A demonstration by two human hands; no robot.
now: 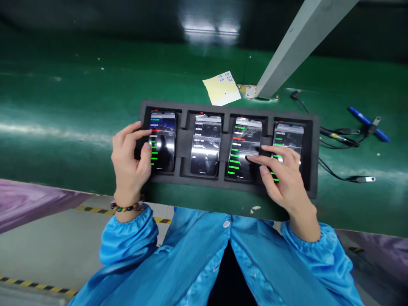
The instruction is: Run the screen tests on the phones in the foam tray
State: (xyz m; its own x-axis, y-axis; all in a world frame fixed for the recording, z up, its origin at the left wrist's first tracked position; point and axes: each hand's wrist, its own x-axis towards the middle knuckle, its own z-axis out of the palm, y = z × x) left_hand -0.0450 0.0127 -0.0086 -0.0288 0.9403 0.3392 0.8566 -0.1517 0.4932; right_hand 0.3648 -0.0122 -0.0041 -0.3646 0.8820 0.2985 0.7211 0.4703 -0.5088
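Several smartphones lie face up in the pockets of a dark foam tray, with lit screens. My left hand (130, 155) is at the leftmost phone (165, 142); its index fingertip is at the screen's left side, the thumb held apart. Next to it, another phone (205, 146) shows a white-text menu with no hand over it. The phone to its right (242, 148) shows green lines and one red line. Above its right side, my right hand (283, 174) reaches with the index finger stretched out. That hand partly hides the rightmost phone (288, 131). Neither hand grips anything.
The foam tray (188, 180) sits near the front edge of the green bench (79, 140). Behind it are a yellow note (222, 89) and a slanted grey post (293, 46). To the right lie black cables (338, 173) with plugs and a blue pen (366, 123).
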